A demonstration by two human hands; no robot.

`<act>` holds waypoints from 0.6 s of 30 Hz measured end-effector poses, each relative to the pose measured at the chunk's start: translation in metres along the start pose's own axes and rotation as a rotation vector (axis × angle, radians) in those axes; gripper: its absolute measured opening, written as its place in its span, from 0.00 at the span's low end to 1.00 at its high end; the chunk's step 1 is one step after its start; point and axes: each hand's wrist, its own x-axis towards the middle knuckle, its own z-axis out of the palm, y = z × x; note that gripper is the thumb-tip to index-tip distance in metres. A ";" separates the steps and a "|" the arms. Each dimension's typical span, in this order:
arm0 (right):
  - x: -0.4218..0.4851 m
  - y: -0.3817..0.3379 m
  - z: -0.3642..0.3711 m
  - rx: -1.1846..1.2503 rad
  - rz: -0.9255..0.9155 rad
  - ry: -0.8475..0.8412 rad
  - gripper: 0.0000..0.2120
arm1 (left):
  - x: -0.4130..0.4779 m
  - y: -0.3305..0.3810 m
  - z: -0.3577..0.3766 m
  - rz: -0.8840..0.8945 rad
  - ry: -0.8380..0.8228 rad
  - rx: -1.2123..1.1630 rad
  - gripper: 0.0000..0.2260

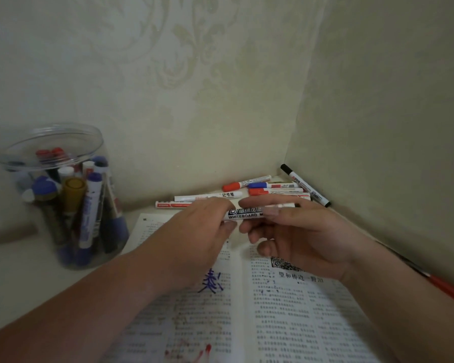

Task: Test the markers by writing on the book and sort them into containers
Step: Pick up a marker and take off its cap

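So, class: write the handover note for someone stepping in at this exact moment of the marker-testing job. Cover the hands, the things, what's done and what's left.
Left hand: grips one end of the whiteboard marker.
Right hand: pinches its other end, above the open book.
Clear jar, left of the book, holds many markers; loose markers lie by the wall corner.
Done: blue scribble and red marks on the pages.
Left: test this marker, sort it, then the loose ones.

One open book [286, 310] and one clear jar [63, 128] sit on the counter [24, 284]. The jar's markers are too crowded to count. At least six loose markers [247, 182] lie far right, plus one held whiteboard marker [244, 214].
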 end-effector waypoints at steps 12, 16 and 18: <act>0.006 0.009 0.007 -0.331 -0.186 0.217 0.12 | -0.001 0.019 0.003 -0.086 -0.131 -0.371 0.14; 0.000 0.003 0.002 -0.510 -0.215 0.182 0.04 | -0.005 0.021 0.003 -0.114 -0.210 -0.347 0.10; -0.001 0.003 0.002 -0.601 -0.207 0.182 0.04 | -0.009 0.021 0.005 -0.103 -0.221 -0.260 0.08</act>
